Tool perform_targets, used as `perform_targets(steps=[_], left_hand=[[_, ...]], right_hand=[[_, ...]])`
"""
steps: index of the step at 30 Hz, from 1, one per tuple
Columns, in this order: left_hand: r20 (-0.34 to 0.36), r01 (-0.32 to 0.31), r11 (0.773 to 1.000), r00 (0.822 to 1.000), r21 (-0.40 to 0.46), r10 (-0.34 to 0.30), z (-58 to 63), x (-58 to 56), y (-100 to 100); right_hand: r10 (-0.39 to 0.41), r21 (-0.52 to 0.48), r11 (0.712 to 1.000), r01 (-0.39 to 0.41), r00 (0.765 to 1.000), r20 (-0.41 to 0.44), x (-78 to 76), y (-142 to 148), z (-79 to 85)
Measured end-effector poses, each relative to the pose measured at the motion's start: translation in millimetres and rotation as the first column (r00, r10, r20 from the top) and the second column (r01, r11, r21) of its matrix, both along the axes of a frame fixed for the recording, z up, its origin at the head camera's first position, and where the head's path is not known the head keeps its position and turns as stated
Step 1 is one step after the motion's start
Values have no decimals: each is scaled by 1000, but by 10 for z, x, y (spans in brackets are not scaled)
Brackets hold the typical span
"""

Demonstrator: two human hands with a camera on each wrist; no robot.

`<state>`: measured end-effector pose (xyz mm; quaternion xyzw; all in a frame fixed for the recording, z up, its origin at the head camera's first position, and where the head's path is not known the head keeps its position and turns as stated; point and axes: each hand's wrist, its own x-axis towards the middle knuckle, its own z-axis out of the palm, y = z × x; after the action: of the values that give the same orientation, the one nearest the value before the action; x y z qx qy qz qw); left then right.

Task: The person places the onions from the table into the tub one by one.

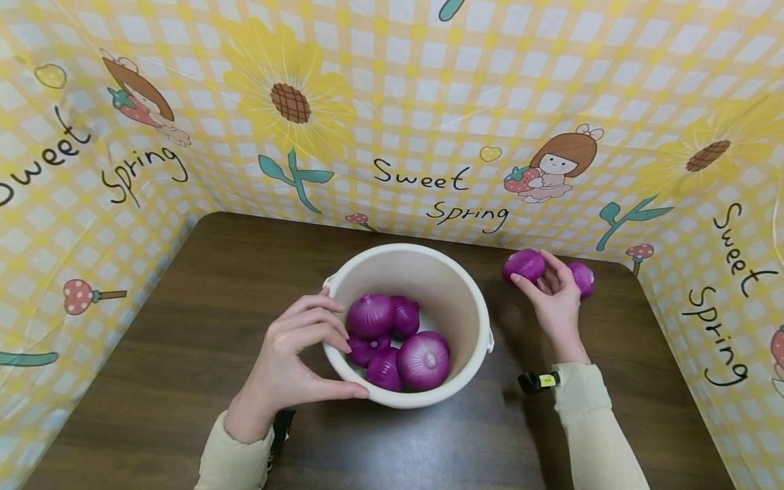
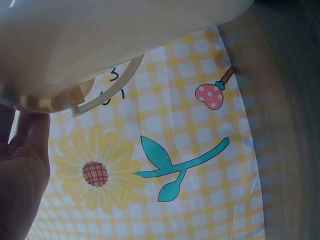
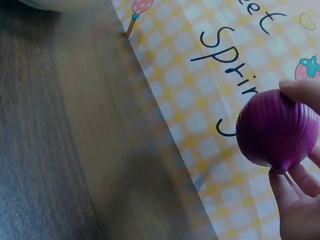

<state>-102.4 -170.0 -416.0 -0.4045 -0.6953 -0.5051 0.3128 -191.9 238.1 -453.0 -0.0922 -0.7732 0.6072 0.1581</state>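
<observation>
A white bucket (image 1: 471,286) stands on the table with several purple onions (image 1: 424,361) inside. My left hand (image 1: 306,347) holds its rim at the left, fingers over the edge and thumb along the near side. The left wrist view shows the bucket's wall (image 2: 100,45) and part of this hand (image 2: 25,175). To the right of the bucket, my right hand (image 1: 556,292) pinches a purple onion (image 1: 525,266) between thumb and fingers. That onion (image 3: 275,130) appears raised, its pointed tip downward in the right wrist view. Another onion (image 1: 582,279) sits behind this hand, partly hidden.
The bucket's handle (image 2: 112,92) hangs on its outer side. A dark brown table (image 1: 153,327) lies beneath everything. Yellow checked cloth (image 1: 404,122) with printed flowers and lettering walls the table at the back and both sides.
</observation>
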Motion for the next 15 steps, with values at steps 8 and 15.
perform_targets(steps=[8, 15], left_hand=[[-10, 0, 1000, 1000, 0, 0, 9, -3, 1], [-13, -1, 1000, 1000, -2, 1, 15, -5, 1]], right_hand=[[11, -24, 1000, -12, 998, -57, 39, -56, 114], [17, -46, 999, -22, 994, -111, 57, -87, 171]])
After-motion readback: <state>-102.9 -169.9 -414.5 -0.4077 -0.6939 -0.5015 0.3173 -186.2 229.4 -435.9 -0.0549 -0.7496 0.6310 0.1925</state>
